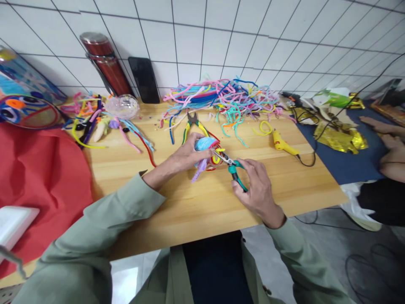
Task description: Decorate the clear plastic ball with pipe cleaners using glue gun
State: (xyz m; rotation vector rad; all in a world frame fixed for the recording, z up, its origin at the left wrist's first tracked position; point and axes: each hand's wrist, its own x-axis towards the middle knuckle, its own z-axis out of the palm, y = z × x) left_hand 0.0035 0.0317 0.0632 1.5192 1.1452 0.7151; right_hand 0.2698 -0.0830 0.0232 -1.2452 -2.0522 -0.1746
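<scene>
My left hand (192, 153) is closed around a small pipe-cleaner figure (204, 145) in light blue, red, yellow and purple, held just above the wooden table. In my right hand (257, 185) are long-nose pliers (233, 168) with green and black handles. Their metal jaws reach the yellow part on the figure's right side; whether they grip it I cannot tell. Beyond my left hand lie cutting pliers (193, 124) with yellow and green handles, jaws pointing to the wall. The figure's left side is partly hidden by my fingers.
A heap of coloured pipe cleaners (218, 95) lies along the tiled wall. Right of it is a yellow glue gun (283, 145) with a black cord. A red thermos (109, 63) and a phone (144, 80) stand at back left. Another person's hands (390, 141) rest by gold foil (338, 137).
</scene>
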